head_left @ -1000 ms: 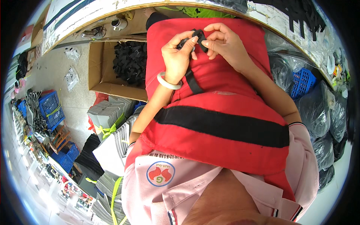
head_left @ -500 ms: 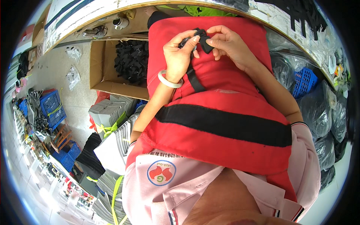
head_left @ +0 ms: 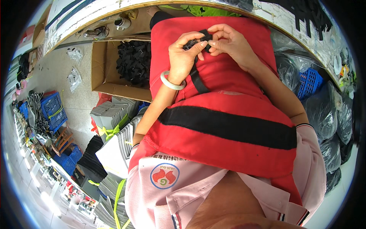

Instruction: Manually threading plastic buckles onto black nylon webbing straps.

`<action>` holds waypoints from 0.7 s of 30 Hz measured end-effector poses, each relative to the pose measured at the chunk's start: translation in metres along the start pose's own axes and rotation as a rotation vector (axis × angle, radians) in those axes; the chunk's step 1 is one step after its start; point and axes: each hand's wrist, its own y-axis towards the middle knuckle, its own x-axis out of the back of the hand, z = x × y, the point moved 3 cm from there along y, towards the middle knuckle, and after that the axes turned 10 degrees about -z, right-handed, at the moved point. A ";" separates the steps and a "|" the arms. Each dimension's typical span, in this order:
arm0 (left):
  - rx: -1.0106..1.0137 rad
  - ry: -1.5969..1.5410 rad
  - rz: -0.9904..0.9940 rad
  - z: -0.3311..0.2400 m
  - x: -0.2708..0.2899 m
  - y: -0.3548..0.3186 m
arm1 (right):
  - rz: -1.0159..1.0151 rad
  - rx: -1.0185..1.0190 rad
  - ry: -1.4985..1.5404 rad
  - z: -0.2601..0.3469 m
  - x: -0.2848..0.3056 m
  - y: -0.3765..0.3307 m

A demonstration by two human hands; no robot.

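My left hand (head_left: 185, 52) and my right hand (head_left: 229, 42) meet over the red apron (head_left: 244, 82) on my lap. Between their fingertips is a small black strap piece (head_left: 206, 35), pinched from both sides. The fingers partly hide it, and a dark part lies under my left fingers. A pale bangle (head_left: 172, 81) circles my left wrist. To the left of my lap stands an open cardboard box (head_left: 100, 68) holding a heap of small black strap pieces (head_left: 134, 63).
A worktable edge (head_left: 87, 21) curves across the top, with black strips (head_left: 310, 17) at its right. Bundled grey sheets (head_left: 114, 110) stack at my left. Dark plastic bags (head_left: 324, 114) and a blue basket (head_left: 309, 84) stand at right. A mug (head_left: 122, 24) sits beyond the box.
The black strap piece has turned and shifted slightly between my fingers. My right fingertips have moved a little left, closer to my left thumb.
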 end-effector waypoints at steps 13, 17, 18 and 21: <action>-0.160 0.155 0.087 -0.009 0.004 -0.007 | 0.246 -0.293 0.171 -0.003 0.017 0.004; -0.155 0.165 0.139 -0.014 0.003 -0.013 | 0.184 -0.045 -0.054 -0.004 0.014 0.006; -0.158 0.161 0.155 -0.015 0.003 -0.016 | 0.118 0.080 -0.095 -0.002 0.015 0.008; -0.156 0.146 0.174 -0.017 0.004 -0.020 | 0.071 0.078 -0.043 0.003 0.011 0.006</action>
